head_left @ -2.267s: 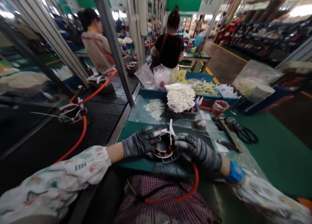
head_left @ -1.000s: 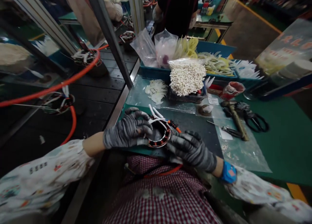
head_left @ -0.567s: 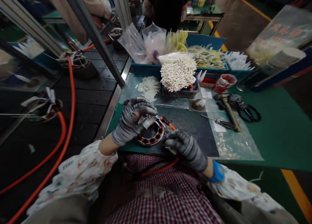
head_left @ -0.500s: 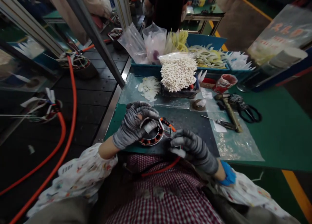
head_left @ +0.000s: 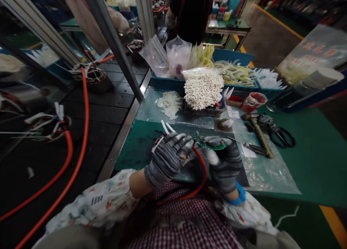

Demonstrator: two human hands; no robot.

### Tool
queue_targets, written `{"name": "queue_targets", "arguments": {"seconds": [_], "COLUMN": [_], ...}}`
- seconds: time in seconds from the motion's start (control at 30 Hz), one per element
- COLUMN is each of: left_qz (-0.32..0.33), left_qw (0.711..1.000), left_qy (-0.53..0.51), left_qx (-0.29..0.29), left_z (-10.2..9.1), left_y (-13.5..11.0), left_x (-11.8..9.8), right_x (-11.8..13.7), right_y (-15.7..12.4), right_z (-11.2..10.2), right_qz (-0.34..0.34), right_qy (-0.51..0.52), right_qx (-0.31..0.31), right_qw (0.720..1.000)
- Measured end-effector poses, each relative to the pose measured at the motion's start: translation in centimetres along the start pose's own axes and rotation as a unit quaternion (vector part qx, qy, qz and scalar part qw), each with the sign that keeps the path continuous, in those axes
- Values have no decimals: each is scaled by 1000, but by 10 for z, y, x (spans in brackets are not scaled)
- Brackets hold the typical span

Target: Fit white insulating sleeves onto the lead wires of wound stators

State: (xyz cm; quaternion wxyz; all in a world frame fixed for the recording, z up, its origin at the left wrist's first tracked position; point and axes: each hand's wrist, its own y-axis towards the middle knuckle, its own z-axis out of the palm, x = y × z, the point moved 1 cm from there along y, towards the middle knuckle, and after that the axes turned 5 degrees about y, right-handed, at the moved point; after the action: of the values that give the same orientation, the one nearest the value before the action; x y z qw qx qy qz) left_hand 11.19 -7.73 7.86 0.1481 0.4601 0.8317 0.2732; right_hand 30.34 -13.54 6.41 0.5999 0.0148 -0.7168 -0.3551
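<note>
My gloved left hand (head_left: 168, 158) lies curled over a wound motor stator (head_left: 158, 142) on the green mat, hiding most of it. Two white leads (head_left: 165, 127) stick up from behind its fingers. My gloved right hand (head_left: 223, 162) pinches a small green circuit board (head_left: 210, 144), held just above the mat. My left fingertips touch the board's near edge. A red cable (head_left: 202, 176) runs from the board down to my lap.
A bag of white beads (head_left: 203, 88) stands by a blue tray (head_left: 235, 56) of sleeves. A hammer (head_left: 259, 134), scissors (head_left: 282, 137) and tweezers (head_left: 244, 144) lie to the right. An orange hose (head_left: 81, 133) crosses the black conveyor (head_left: 108, 111), which carries other stators (head_left: 92, 74). A person in black (head_left: 191, 10) stands beyond.
My right hand has lifted the green board on its red cable up over the stator. My left hand has slid across the stator and now covers it. The camera has tilted down.
</note>
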Motion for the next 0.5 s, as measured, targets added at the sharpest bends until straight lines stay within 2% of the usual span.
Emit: {"name": "queue_targets", "arguments": {"seconds": [0.07,0.13,0.2,0.23,0.27,0.3,0.4,0.5], "left_qz": [22,12,-97,-198,-297,-336,-389,-417], "left_qw": [998,980,941,914,894,889,888,884], "left_qy": [-64,-197,-324,-351,-334,-308,-243,-190], "left_qx": [-6,2,-14,-52,-40,-29,26,92], "left_z": [-1,-4,-4,-2,4,12,46,83], "left_y": [-8,-15,-16,-13,-8,0,32,63], "left_x": [10,32,67,89,111,132,182,209], "right_x": [-10,-16,-18,-18,-17,-17,-20,-30], "right_y": [-1,-2,-1,-1,0,0,-4,-12], "right_z": [17,32,45,50,54,57,59,52], "right_qz": [24,49,65,76,89,103,133,143], "right_qy": [10,16,62,108,161,213,280,246], "right_qx": [-24,-24,-24,-21,-13,1,47,44], "right_qw": [999,998,996,991,983,971,950,958]}}
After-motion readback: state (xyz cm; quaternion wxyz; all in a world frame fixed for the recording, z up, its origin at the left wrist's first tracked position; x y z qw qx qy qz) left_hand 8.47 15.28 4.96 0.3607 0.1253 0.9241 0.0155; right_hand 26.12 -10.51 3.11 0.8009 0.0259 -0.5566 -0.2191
